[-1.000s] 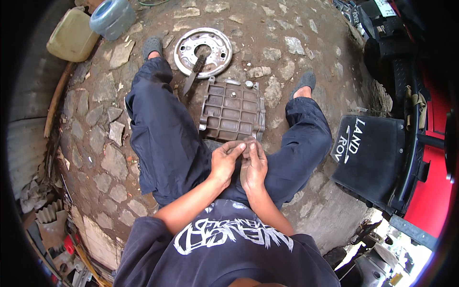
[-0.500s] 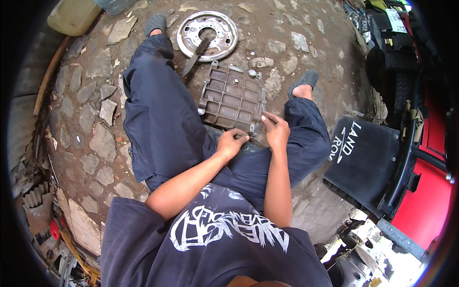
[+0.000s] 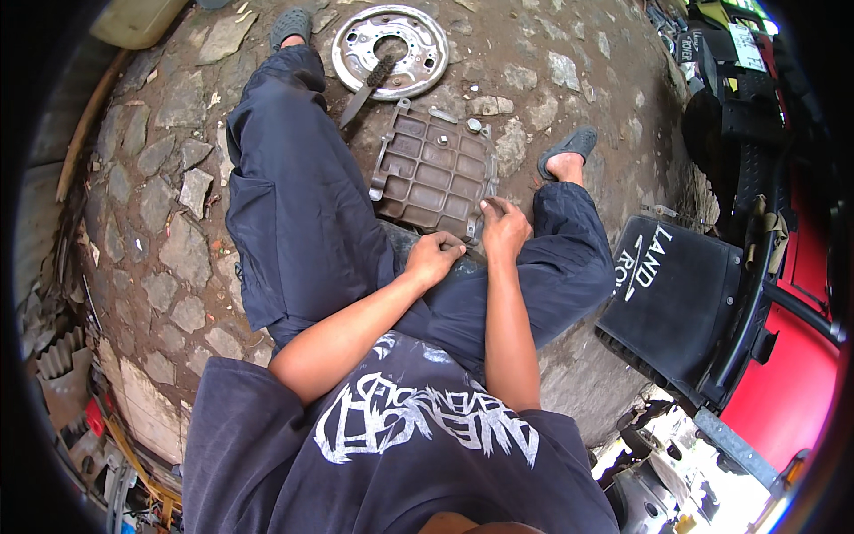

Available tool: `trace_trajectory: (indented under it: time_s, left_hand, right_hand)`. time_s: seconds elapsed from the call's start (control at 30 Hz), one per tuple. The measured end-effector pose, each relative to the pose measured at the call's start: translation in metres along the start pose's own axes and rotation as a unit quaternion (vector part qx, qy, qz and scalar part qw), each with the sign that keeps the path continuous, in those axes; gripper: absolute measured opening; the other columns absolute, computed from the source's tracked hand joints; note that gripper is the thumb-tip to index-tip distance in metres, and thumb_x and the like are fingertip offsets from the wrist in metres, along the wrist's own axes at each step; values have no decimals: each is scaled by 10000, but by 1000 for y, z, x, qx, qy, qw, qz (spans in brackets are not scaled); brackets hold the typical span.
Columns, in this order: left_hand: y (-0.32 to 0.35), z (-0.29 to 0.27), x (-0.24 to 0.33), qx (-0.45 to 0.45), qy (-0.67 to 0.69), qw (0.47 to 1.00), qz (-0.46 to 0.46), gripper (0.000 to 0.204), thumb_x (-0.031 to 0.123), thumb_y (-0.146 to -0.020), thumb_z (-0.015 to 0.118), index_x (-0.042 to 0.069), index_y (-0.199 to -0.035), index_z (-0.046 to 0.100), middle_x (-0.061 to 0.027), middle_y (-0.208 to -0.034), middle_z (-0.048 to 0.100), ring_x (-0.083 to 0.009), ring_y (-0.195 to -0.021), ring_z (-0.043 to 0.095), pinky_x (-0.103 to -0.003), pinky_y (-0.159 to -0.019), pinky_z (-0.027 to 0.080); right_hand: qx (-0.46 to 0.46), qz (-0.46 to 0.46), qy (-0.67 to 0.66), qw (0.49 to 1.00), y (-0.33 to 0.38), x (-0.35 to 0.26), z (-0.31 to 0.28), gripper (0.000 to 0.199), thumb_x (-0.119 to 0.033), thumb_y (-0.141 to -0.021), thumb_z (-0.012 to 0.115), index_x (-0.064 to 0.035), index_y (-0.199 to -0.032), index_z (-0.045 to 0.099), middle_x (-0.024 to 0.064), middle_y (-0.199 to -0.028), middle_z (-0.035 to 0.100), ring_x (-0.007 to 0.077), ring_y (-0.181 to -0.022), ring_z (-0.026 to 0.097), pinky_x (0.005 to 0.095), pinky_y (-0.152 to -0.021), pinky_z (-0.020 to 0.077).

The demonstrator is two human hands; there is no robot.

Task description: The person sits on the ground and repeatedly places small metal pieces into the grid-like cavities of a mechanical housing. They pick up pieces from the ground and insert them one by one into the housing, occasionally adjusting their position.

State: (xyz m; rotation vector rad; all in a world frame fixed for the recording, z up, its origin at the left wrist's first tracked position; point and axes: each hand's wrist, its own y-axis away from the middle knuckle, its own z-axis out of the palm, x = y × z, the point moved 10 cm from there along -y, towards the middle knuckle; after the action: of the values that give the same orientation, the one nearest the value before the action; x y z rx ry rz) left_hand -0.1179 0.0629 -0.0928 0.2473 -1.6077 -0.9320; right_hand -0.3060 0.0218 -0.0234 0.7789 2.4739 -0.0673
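Note:
A ribbed, brown-grey cast metal cover (image 3: 433,178) lies between my legs, its bolt lugs showing along the edges. Close to its near edge, my left hand (image 3: 433,258) is closed, thumb and fingertips pressed together near the right corner. At the right edge of the cover, my right hand (image 3: 504,230) is also closed, with fingers bent and fingertips at the rim. Whatever either hand pinches is too small or hidden to make out. A dark flat surface (image 3: 405,238) shows partly under the cover's near side.
Beyond the cover lies a round metal plate (image 3: 431,76) with a central hole. A wire brush (image 3: 360,102) leans on it. At right are a black mud flap (image 3: 676,294) and a red vehicle panel (image 3: 783,383). Uneven stone paving (image 3: 187,254) surrounds my legs.
The view has shifted slightly, so the cover and plate appear higher. My right hand's fingers are more curled at the cover's edge. My left hand stays almost in place.

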Motion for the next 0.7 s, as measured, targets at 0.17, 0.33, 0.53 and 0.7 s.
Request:
trace_trajectory:
  time_s: [0.17, 0.33, 0.53, 0.7]
  left_hand:
    - [2, -5, 9, 9, -5, 1000, -2, 282, 265, -951, 767, 28, -1104, 787, -98, -967, 790, -172, -904, 717, -325, -863, 543]
    - [0, -6, 8, 24, 1, 1000, 20, 271, 274, -935, 759, 45, -1077, 795, -136, -978, 798, -250, -935, 758, -369, -869, 563]
    - [-5, -14, 12, 49, 33, 998, 10, 246, 239, -949, 747, 32, -1074, 793, -98, -922, 794, -189, -874, 735, -333, -835, 553]
    - [-3, -18, 6, 65, 49, 997, 11, 241, 221, -960, 741, 16, -1079, 789, -65, -908, 791, -131, -838, 705, -301, -786, 535]
  right_hand:
    - [-5, -23, -6, 1000, 4, -8, 3, 208, -172, -853, 823, -52, -1023, 830, 217, -952, 786, 358, -925, 773, 425, -889, 570]
    - [-29, -22, 31, 999, -3, -25, 4, 189, -124, -832, 836, -33, -997, 824, 259, -909, 759, 417, -920, 753, 457, -877, 565]
    - [-42, -46, 36, 997, -11, -21, 6, 181, -180, -863, 831, -71, -1007, 842, 208, -940, 788, 349, -916, 780, 407, -879, 579]
    - [-22, -48, 30, 998, 2, -14, 5, 195, -187, -860, 835, -62, -1009, 840, 205, -928, 789, 328, -886, 784, 394, -858, 581]
